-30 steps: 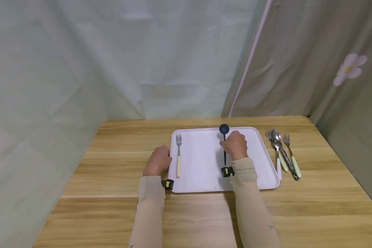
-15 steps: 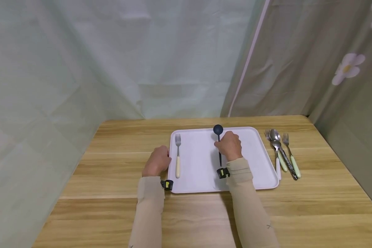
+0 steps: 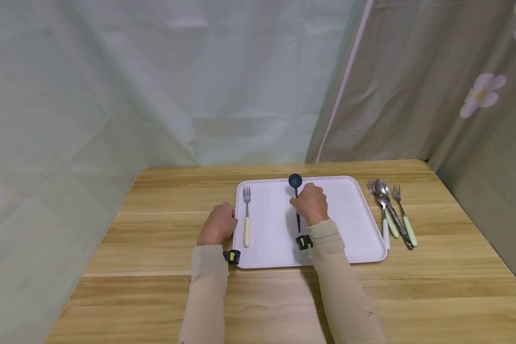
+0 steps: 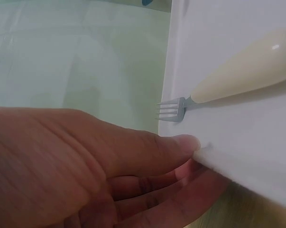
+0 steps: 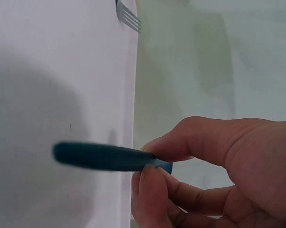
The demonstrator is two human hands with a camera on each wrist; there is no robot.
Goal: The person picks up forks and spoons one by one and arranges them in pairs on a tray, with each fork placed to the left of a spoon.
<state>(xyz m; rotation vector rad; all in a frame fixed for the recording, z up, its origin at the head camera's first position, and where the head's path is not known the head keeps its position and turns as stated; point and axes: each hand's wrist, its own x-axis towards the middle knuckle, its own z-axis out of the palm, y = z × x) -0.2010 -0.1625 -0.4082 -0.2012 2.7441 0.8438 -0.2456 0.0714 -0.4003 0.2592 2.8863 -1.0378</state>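
My left hand (image 3: 218, 223) grips the left rim of a white rectangular tray (image 3: 268, 253); in the left wrist view the thumb lies on the rim and the fingers curl beneath. Just inside that rim lies a fork (image 3: 247, 232) with a cream handle, tines pointing away from me. Over the middle of the tray, my right hand (image 3: 311, 204) pinches a dark spoon (image 3: 295, 181) by its thin handle. Its round bowl points to the far rim. In the right wrist view, thumb and fingertips close on the dark teal handle (image 5: 102, 156), whose shadow falls on the tray.
Right of the tray, several utensils lie in a loose bunch on the wooden table (image 3: 155, 296), among them metal spoons (image 3: 381, 186) and a fork (image 3: 407, 229) with a pale green handle. Curtains (image 3: 249, 81) hang behind the table and at its sides.
My right hand has carried the dark spoon leftward above the tray, from right of the middle to about the middle. The left hand, tray and cream-handled fork have stayed in place.
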